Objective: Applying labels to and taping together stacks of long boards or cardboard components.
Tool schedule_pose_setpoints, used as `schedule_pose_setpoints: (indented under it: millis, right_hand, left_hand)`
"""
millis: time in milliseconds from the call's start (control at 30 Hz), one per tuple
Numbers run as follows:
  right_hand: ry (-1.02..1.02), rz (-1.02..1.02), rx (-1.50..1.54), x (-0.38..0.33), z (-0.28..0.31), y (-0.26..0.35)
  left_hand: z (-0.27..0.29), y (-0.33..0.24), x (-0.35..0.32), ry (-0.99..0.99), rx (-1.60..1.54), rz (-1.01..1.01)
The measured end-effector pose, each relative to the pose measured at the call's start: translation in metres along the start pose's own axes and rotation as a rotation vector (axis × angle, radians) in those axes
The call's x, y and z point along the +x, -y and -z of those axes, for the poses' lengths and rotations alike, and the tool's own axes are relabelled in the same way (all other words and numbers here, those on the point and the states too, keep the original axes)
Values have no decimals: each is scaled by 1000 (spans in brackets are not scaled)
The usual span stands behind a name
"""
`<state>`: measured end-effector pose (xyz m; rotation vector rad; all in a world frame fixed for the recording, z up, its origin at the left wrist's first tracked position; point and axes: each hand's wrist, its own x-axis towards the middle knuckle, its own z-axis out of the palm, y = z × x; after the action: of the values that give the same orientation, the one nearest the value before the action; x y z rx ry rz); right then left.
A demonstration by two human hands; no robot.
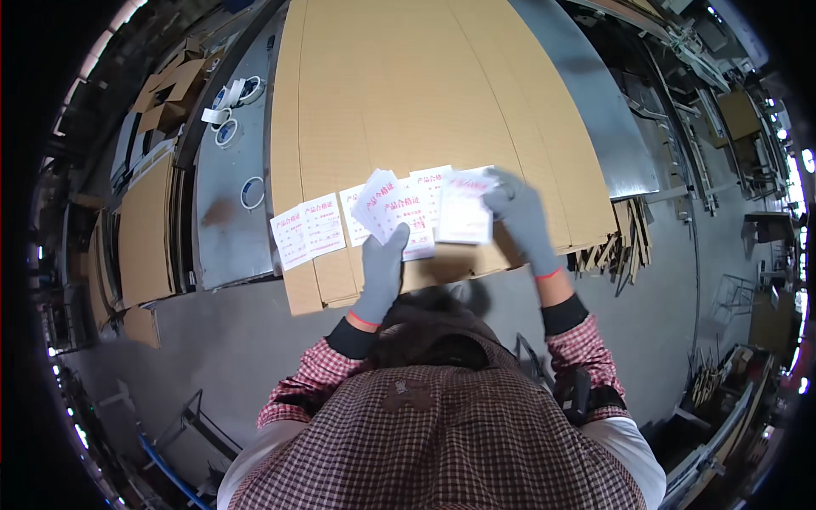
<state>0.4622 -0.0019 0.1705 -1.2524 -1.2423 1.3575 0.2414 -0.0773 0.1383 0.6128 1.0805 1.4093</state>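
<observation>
As the head view is looking down, two grey-gloved hands are working over a brown cardboard sheet (382,93), close to its near edge. The left hand (382,268) is gripping a fan of white cards (384,202) with red print, its thumb pressing on their lower part. And to the right, slightly blurred, the right hand (514,206) is pinching a white card (465,219) by its upper right side; whether it's single or stacked, I can't tell. More printed slips (323,228) are lying in a row on the cardboard. Off left, tape rolls (226,133) are resting on a grey metal surface (223,174).
</observation>
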Motion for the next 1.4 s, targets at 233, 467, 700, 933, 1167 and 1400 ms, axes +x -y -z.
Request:
schedule_pose_setpoints:
  millis: [233,467,700,933,1167,1400]
  right_hand:
    - [-120,188,-570,39,69,1]
    - [282,110,-326,-4,45,1]
    - [234,91,-215,48,139,6]
    - [356,-42,103,14,121,4]
    - [426,60,-2,9,133,-28]
    - [96,258,-205,52,197,-24]
  left_hand:
    - [-34,-1,-16,11,84,82]
    - [-94,45,-23,-22,162,57]
    - [-127,67,-33,-179,-100,26]
    - [-161,86,-61,-211,82,28]
    - [-192,93,-54,-133,29,43]
    - [-185,104,-47,-200,-17,43]
